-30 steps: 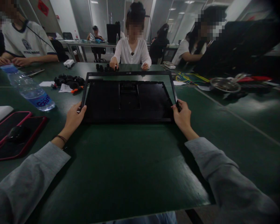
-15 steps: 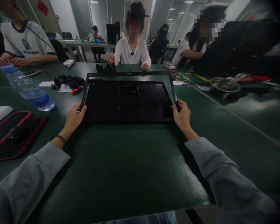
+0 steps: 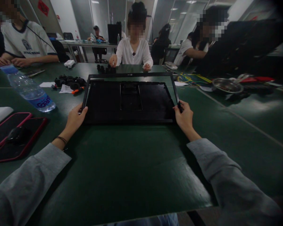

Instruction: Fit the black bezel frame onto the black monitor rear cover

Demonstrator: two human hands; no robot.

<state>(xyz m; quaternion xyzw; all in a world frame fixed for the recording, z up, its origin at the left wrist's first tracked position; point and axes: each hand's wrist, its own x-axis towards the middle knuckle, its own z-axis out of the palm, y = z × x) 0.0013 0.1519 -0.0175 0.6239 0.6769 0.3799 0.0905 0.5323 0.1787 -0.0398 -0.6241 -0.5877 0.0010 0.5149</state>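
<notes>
A thin black monitor bezel (image 3: 113,75) is held between my hands, its far edge tilted up off the table. Beneath it, seen through its opening, lies a black monitor back cover (image 3: 103,99) with a rectangular recess in its middle. My left hand (image 3: 75,118) is closed on the bezel's left side, thumb on top. On the right side, my right hand (image 3: 185,117) grips the bezel the same way. The near edge of the bezel is low, close to the cover's near edge; whether they touch I cannot tell.
A water bottle (image 3: 33,91) leans at the left, near two phones (image 3: 35,133) and a black mouse (image 3: 17,135). Beyond are black parts (image 3: 68,82). Cables (image 3: 193,78) and a metal bowl (image 3: 227,86) lie right. A person in white (image 3: 134,51) sits opposite.
My hands and the bezel have hardly moved. Across the table, the person's hand by the small black parts has shifted slightly.
</notes>
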